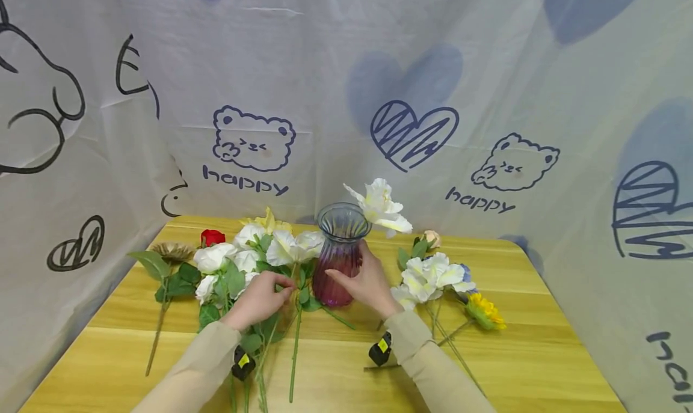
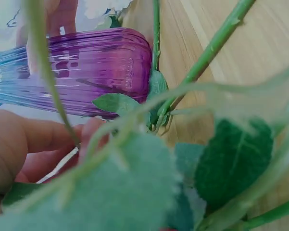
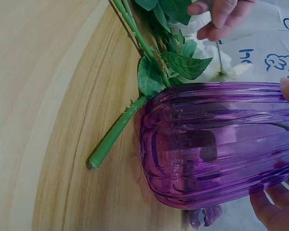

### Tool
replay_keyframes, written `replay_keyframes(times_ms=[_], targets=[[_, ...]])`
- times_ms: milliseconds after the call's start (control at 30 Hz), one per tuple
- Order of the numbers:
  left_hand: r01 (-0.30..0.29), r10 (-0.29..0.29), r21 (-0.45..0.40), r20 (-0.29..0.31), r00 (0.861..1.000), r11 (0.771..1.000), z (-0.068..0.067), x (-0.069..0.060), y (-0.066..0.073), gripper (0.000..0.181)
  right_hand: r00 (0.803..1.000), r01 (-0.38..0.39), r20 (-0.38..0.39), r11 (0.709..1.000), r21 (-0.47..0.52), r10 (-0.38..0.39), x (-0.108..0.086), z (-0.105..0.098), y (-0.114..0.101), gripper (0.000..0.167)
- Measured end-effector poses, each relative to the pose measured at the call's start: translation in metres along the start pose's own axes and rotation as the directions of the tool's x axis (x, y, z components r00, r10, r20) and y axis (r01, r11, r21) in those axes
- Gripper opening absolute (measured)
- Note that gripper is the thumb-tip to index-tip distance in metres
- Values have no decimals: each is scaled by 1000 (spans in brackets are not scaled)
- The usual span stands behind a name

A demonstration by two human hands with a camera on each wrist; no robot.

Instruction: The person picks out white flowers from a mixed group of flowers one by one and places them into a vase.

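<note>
Purple-to-blue ribbed glass vase (image 1: 332, 275) stands on wooden table (image 1: 530, 353); likely rigid, slippery, breakable. Our right hand (image 1: 375, 281) grips its side; narrowed neck probably safest hold. With left hand (image 1: 264, 296), we pinch thin stem (image 2: 37, 38) of white flower (image 1: 284, 249), likely light, bendy.

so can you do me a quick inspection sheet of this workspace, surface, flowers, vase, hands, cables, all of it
Surface: wood-grain table, with bare patches at the front and right.
Vase: ribbed glass vase, bluish at the rim, purple-pink below, upright; a white flower shows at its rim.
Flowers: red rose and white blooms left of the vase; sunflower among others to its right.
Clutter: nothing seen beyond the flowers.
Left hand: appears to pinch a thin stem.
Right hand: grips the side of the vase.
Cables: nothing seen.
Surroundings: pale cloth printed with hearts, bears and "happy".
</note>
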State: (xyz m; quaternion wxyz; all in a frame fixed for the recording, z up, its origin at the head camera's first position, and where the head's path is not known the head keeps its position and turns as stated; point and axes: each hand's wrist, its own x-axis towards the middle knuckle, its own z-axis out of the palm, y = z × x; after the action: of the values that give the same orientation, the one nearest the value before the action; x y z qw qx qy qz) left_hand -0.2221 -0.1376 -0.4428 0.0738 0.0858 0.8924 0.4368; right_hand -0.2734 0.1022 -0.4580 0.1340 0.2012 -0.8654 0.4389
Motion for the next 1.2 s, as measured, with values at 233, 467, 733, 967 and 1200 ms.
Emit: replay_keyframes(times_ms=[233,467,733,967,1200], targets=[[-42,36,-82,-84,996,996,-5,0,2,28,1000,-1,4,1000,5,1,0,-1,0,78],[-93,55,-239,-160,986,967,-7,1,9,28,1000,0,2,1000,13,0,1,-1,-1,79],[-156,53,-443,-236,970,883,-8,1,23,26,1000,11,-5,1000,-2,-11,1,0,-1,78],[-187,41,-555,-264,964,811,-10,1,37,37,1000,1,2,1000,-10,-1,0,0,-2,77],[-187,15,-680,-251,968,709,-17,5,52,41,1000,11,-5,1000,-16,-11,0,0,-2,75]])
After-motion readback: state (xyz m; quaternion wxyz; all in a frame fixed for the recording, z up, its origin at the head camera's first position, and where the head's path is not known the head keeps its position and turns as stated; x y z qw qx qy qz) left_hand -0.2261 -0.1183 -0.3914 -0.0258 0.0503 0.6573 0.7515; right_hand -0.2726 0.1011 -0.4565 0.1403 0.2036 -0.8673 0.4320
